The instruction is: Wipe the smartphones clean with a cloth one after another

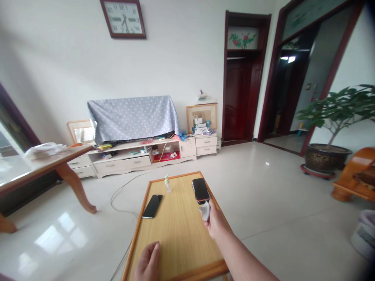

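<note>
My right hand [215,221] pinches a crumpled white cloth or tissue [205,211] over the right side of a small wooden table [175,226]. Just beyond the cloth lies a stack of dark smartphones [200,190], close to the table's right edge. My left hand [148,262] rests at the near left of the tabletop, its fingers curled in and the thumb along them; nothing shows in it. Farther off on the left, a single black smartphone [152,206] lies face up. A small clear spray bottle [167,184] with a pale green top stands near the far edge.
A larger wooden table [43,168] with a plastic bag stands at the left. Along the wall runs a white TV cabinet [137,165] under a dotted cloth [134,119]. A cable [117,195] trails over the floor. At right are a potted plant [326,158] and a bucket [365,234].
</note>
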The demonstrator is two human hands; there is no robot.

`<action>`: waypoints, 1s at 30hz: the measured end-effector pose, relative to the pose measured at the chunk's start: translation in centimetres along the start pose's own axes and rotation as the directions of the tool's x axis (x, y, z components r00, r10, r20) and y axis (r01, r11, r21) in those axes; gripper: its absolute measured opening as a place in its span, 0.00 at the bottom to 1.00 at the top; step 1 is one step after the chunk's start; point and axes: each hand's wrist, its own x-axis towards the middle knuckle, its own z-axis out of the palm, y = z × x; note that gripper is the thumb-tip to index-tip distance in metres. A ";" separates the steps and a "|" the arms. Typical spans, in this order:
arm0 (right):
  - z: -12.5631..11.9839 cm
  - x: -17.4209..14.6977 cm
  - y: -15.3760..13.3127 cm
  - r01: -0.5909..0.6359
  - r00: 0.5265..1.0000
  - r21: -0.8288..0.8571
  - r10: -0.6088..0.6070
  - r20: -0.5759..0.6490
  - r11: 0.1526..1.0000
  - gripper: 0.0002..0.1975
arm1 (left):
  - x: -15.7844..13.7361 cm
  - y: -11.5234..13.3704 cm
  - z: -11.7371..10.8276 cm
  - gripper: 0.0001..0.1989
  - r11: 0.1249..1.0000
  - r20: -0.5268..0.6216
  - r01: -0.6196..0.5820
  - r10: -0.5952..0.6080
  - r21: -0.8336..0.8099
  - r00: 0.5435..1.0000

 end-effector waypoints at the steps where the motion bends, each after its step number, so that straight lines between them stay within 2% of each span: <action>1: 0.2 -0.9 0.4 -0.018 1.000 0.001 0.018 0.025 1.000 0.21 | 0.4 0.1 0.2 0.25 1.000 -0.003 -0.021 0.021 -0.004 1.000; 3: 0.9 -2.9 1.2 -0.047 0.996 0.000 0.047 0.071 0.999 0.17 | 1.9 0.3 0.9 0.26 0.999 -0.018 -0.051 0.051 -0.002 0.999; 5: 1.6 -4.8 2.1 -0.066 0.990 -0.027 0.069 0.119 0.997 0.15 | 4.2 0.5 1.5 0.28 0.994 -0.098 -0.097 0.102 0.053 0.990; 7: 2.3 -6.5 2.8 -0.081 0.979 -0.070 0.092 0.181 0.994 0.15 | 7.0 0.8 1.9 0.28 0.947 -0.137 -0.168 0.211 0.273 0.968; 8: 2.5 -7.1 3.2 -0.086 0.972 -0.095 0.104 0.210 0.992 0.15 | 8.5 1.0 2.0 0.28 0.884 -0.131 -0.162 0.241 0.438 0.962; 9: 2.8 -7.6 3.5 -0.090 0.965 -0.119 0.116 0.233 0.989 0.15 | 9.9 1.2 2.0 0.30 0.797 -0.108 -0.126 0.233 0.591 0.966; 10: 2.9 -8.0 3.8 -0.088 0.961 -0.140 0.121 0.249 0.986 0.15 | 11.2 1.3 2.0 0.31 0.766 -0.099 -0.110 0.221 0.634 0.970; 13: 3.3 -8.2 4.5 -0.059 0.957 -0.193 0.110 0.268 0.979 0.15 | 14.2 1.4 1.8 0.34 0.711 -0.084 -0.072 0.182 0.700 0.980; 16: 3.6 -7.8 4.9 -0.023 0.956 -0.214 0.084 0.282 0.977 0.16 | 15.8 1.0 1.6 0.34 0.661 -0.072 -0.044 0.146 0.749 0.987; 22: 4.2 -7.3 5.0 -0.014 0.948 -0.198 0.076 0.308 0.980 0.17 | 17.6 0.8 1.3 0.23 0.589 -0.023 -0.071 0.150 0.805 0.988; 26: 4.7 -7.5 4.5 -0.033 0.950 -0.203 0.094 0.297 0.979 0.16 | 19.0 1.1 1.3 0.13 0.609 0.023 -0.095 0.125 0.788 0.992; 30: 5.1 -7.4 4.5 -0.045 0.944 -0.246 0.122 0.306 0.968 0.15 | 19.7 1.5 0.8 0.09 0.710 -0.012 -0.071 0.111 0.700 0.994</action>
